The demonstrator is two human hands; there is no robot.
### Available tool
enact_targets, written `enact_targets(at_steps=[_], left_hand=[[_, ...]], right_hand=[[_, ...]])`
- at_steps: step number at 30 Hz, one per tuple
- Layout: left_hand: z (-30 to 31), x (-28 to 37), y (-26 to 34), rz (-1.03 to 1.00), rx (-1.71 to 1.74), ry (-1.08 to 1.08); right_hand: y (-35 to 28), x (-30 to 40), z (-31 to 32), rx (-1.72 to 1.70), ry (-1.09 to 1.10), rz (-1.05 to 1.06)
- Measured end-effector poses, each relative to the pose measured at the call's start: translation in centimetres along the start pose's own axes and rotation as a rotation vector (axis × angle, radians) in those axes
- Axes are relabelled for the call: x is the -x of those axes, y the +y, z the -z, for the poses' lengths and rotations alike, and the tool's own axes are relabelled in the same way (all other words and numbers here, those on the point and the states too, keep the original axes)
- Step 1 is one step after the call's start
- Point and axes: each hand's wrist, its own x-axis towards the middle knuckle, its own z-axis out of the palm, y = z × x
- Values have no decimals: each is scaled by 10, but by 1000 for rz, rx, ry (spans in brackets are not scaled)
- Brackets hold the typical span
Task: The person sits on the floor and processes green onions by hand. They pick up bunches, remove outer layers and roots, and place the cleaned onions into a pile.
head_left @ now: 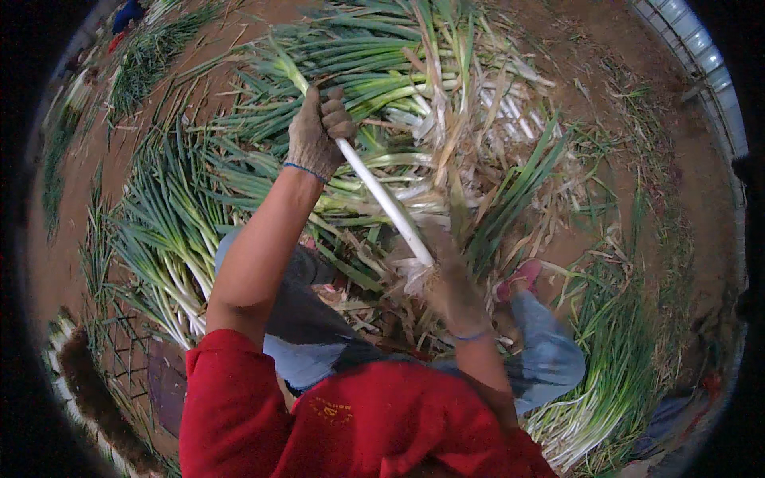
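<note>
My left hand point(323, 131), in a knitted work glove with a blue cuff edge, grips a long green onion point(382, 197) around its upper stalk. The onion slants down to the right, its smooth white shank exposed and its root end lowest. My right hand point(460, 299), gloved too, is blurred beside that root end; its fingers and anything in them cannot be made out. Pale loose skin point(415, 276) hangs by the root end. Beyond my hands spreads a heap of green onions point(370, 66) with dry outer leaves and roots.
A bundle of cleaner onions point(179, 251) lies left of my legs, and another pile point(597, 382) to the right. More bundles point(143, 71) rest at the far left. Stripped leaves point(538, 227) litter the soil point(603, 66). A translucent panelled wall point(699, 48) borders the right.
</note>
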Motion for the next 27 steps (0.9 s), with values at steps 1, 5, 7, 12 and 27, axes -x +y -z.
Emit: enact_targets(at_steps=[1, 5, 7, 12, 27], left_hand=[[-5, 3, 8, 1, -25, -6], [-14, 29, 48, -20, -204, -50], [-11, 48, 78, -157, -426, 90], [-38, 99, 183, -255, -270, -19], [50, 318, 224, -177, -1815, 1095]], right_hand=[[12, -8, -12, -209, -124, -126], [72, 4, -27, 116, 13, -61], [85, 7, -26, 357, 56, -110], [105, 35, 28, 68, 191, -229], [53, -285, 134, 1310, 467, 256]])
